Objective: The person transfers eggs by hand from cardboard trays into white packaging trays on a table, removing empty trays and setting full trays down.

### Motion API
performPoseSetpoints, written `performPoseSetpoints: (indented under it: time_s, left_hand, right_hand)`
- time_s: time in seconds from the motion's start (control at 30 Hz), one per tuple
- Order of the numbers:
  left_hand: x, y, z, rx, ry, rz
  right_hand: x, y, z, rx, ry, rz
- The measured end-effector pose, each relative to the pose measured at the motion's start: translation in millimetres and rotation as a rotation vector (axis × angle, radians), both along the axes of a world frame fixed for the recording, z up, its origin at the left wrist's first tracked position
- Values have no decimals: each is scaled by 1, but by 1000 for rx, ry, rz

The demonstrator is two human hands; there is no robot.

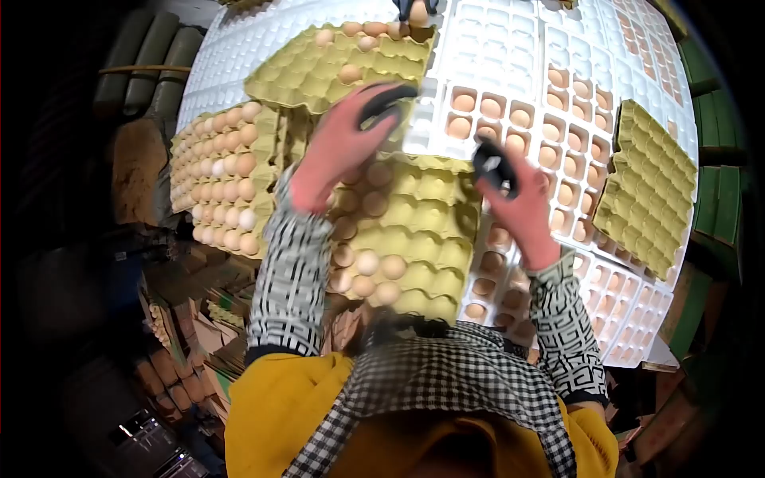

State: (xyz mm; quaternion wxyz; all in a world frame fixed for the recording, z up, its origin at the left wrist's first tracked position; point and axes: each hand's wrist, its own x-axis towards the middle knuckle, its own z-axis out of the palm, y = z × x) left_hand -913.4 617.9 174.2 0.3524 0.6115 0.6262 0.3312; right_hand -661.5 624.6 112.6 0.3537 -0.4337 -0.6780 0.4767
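From my remote head view, I noted the left hand (347,135) between the near pulp tray (430,231) and the far pulp tray (279,80); its gloved thumb was parted from its curved fingers, with no egg visible between them. The right hand (518,191) was angled over the white trays (462,65), fingers bent inward; I could not tell whether they pinched anything. Eggs (367,262) occupied the left-hand cups of the near pulp tray, directly before the body, a position I judged suited to short reach by both arms. The white trays adjoined it, their cells evidently separating each egg. A bare pulp tray (647,191) lay at right, apparently set aside from the central area.
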Motion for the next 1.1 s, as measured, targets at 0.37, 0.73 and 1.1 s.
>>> performPoseSetpoints:
  time_s: [0.37, 0.73, 1.1]
  left_hand:
    - [-48, -144, -55, 27, 682, 217]
    - [-70, -147, -65, 159, 641, -23]
    - [-117, -128, -68, 172, -1114, 451]
  right_hand:
    - [-119, -85, -37, 572, -607, 190]
    - [-161, -55, -8, 517, -1054, 166]
    - [-163, -6, -28, -42, 99, 214]
